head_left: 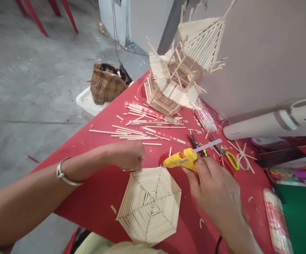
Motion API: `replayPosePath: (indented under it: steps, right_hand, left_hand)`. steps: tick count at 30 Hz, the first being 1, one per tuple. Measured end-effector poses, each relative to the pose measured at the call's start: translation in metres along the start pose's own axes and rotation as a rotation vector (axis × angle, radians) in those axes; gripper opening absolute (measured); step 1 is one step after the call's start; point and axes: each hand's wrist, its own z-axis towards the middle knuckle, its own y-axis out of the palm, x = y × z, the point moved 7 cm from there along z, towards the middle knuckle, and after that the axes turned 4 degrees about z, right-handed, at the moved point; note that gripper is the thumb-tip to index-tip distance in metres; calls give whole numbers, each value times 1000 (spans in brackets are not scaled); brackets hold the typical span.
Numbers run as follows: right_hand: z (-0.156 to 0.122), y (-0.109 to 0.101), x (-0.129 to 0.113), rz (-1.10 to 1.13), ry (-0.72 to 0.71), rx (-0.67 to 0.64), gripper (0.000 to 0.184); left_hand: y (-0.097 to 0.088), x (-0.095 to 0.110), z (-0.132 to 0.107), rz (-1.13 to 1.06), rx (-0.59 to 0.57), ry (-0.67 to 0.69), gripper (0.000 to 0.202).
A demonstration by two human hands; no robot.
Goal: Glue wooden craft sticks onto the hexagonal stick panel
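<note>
My right hand (213, 185) grips a yellow glue gun (180, 159), its nozzle pointing left toward the upper edge of a flat hexagon of wooden sticks (150, 205) lying on the red table (97, 201). A white glue stick juts from the back of the gun. My left hand (127, 155) is curled shut at the hexagon's top left edge, seemingly pinching a small stick there; what it holds is mostly hidden. A silver bangle sits on that wrist.
A stick-built house model (180, 67) leans at the back by a beige wall. Loose sticks and packets (142, 127) are scattered mid-table. Scissors with yellow handles (228, 157) and black pliers lie right of the gun. A checked bag (106, 86) sits on a white tray left.
</note>
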Motion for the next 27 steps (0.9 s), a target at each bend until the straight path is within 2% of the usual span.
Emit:
replayPosePath:
  steps: [13, 27]
  right_hand:
    - [15, -4, -3, -12, -98, -29, 30]
    - [18, -5, -3, 1, -115, -29, 30]
  left_hand:
    - [1, -1, 0, 22, 2, -20, 11]
    - [0, 2, -1, 29, 9, -34, 13]
